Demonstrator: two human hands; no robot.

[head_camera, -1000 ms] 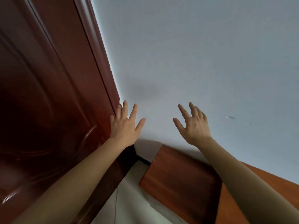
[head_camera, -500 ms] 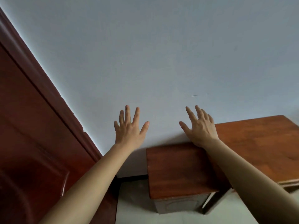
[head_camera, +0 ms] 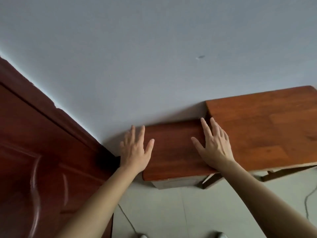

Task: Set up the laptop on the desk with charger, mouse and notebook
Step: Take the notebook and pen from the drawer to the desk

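A wooden desk (head_camera: 267, 131) stands against the pale wall at the right, its top bare. A lower dark wooden cabinet (head_camera: 173, 152) sits beside it on the left. My left hand (head_camera: 134, 150) is held out flat with fingers spread over the cabinet's left edge, holding nothing. My right hand (head_camera: 215, 145) is likewise spread, over the cabinet's right side next to the desk's edge. No laptop, charger, mouse or notebook is in view.
A dark red wooden door (head_camera: 37, 160) fills the left side. The pale wall (head_camera: 154, 57) runs behind the furniture. Light floor tiles (head_camera: 171, 208) lie below, with a thin cable (head_camera: 308, 200) on the floor at the far right.
The view has swung right and down, bringing the cabinet and desk into fuller view. Both hands stay spread and empty, now lower over the cabinet top.
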